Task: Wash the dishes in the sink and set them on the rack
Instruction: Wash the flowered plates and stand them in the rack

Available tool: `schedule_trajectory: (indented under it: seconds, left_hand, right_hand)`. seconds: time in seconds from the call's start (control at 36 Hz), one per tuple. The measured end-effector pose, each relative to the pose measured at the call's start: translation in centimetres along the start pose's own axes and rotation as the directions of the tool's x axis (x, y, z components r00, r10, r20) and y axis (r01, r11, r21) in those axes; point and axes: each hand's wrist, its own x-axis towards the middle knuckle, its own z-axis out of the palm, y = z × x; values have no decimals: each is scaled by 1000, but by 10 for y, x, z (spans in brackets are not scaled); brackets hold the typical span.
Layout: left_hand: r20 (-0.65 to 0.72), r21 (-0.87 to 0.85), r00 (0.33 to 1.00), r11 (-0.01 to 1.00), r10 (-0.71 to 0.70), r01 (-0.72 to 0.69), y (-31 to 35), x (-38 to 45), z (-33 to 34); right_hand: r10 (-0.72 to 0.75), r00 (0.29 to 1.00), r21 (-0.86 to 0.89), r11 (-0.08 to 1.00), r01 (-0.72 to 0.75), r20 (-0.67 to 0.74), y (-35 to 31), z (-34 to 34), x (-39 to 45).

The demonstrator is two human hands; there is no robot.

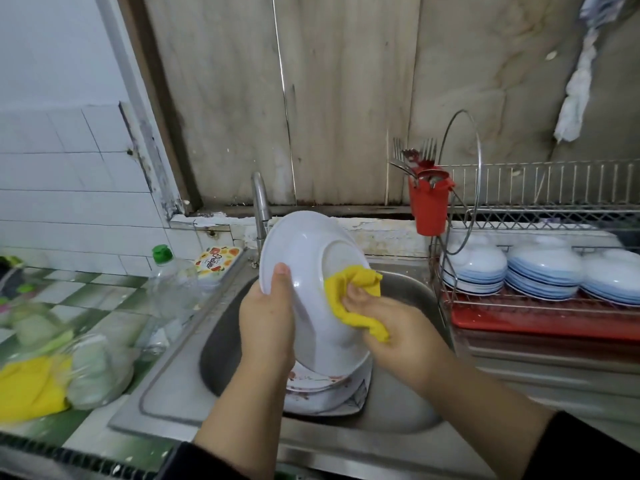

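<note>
While the tap isn't visibly running, this looks like the scrubbing stage, so stuff is laid out for reach more than neatness. Far left on the desk (104, 289) there's a yellow cloth (31, 386) and some clear plastic containers (97, 368), parked out of the splash zone I'd guess. Next comes the soap bottle (169, 282) with the green cap, right at the sink's edge so it's one grab away.

Over the sink (221, 341) the left hand (266, 323) holds the white plate (311, 289) tilted up on edge, underside facing the camera. That grip is a pinch on the rim, thumb on the back, the other fingers hidden behind. Tilting it probably lets the dirty water run down into the basin. The right hand (391, 327) has its grip bunched around a yellow rag (353, 306), pressing it against the plate's base ring.

Under the plate sits a stack of dirty dishes (322, 389) with reddish smears, waiting their turn.

On the right, the red cutlery cup (431, 202) hangs on the rack (540, 303), and upturned bowls (543, 271) drain over a red tray (540, 323). I reckon the plate goes there next.
</note>
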Motion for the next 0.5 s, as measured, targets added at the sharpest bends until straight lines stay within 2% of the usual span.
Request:
schedule_trajectory:
  seconds: [0.08, 0.17, 0.22, 0.25, 0.31, 0.39, 0.44, 0.5]
  left_hand:
    - [11, 7, 999, 999, -31, 31, 0, -4, 2]
    - [57, 29, 997, 998, -50, 49, 3, -4, 8]
    - [80, 71, 996, 997, -25, 19, 6, -4, 12]
    - [82, 90, 997, 996, -15, 8, 8, -3, 13]
    - [75, 115, 997, 993, 1, -9, 12, -3, 13]
    - [75, 160, 997, 987, 3, -15, 17, -6, 10]
    - [82, 186, 996, 983, -18, 3, 20, -10, 7]
    - [97, 210, 995, 978, -30, 9, 22, -12, 6]
  right_hand:
    - [62, 998, -56, 996, -62, -14, 8, -13, 5]
    - [174, 976, -8, 984, -176, -131, 3, -21, 33]
    - [193, 964, -19, 980, -200, -185, -7, -23, 52]
    - [142, 970, -52, 987, -155, -197, -15, -22, 57]
    - [-56, 988, -114, 993, 40, -141, -30, -16, 55]
    - [-287, 955, -178, 939, 296, 74, -32, -8, 46]
    - [-329, 934, -218, 910, 352, 137, -21, -14, 49]
    - [-259, 962, -184, 945, 270, 82, -13, -24, 59]
